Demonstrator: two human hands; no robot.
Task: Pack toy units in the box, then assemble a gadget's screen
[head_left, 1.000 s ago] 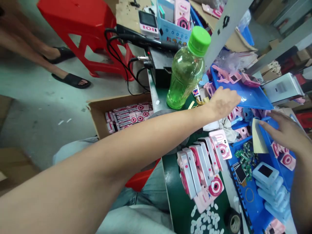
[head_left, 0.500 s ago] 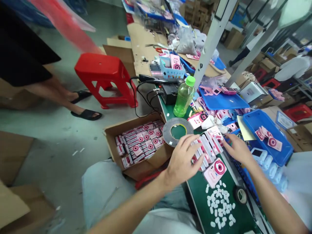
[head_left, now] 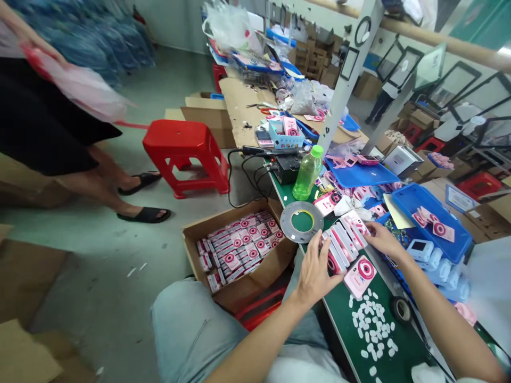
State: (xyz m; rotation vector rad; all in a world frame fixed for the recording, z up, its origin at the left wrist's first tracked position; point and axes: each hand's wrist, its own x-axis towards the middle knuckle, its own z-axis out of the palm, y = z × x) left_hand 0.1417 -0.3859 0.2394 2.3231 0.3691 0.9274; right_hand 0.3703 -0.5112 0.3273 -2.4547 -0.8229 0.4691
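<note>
Our left hand (head_left: 315,271) and right hand (head_left: 382,238) bracket the row of pink toy cameras (head_left: 342,242) on the table (head_left: 343,314). Fingers look spread against its ends, grip unclear. Tape ring (head_left: 302,222) at 10 o'clock.

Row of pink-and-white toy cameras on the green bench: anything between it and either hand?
Nothing visible. The left hand touches the near end of the row of pink-and-white toy cameras and the right hand its far side. Grey tape ring lies beside, apart.
</note>
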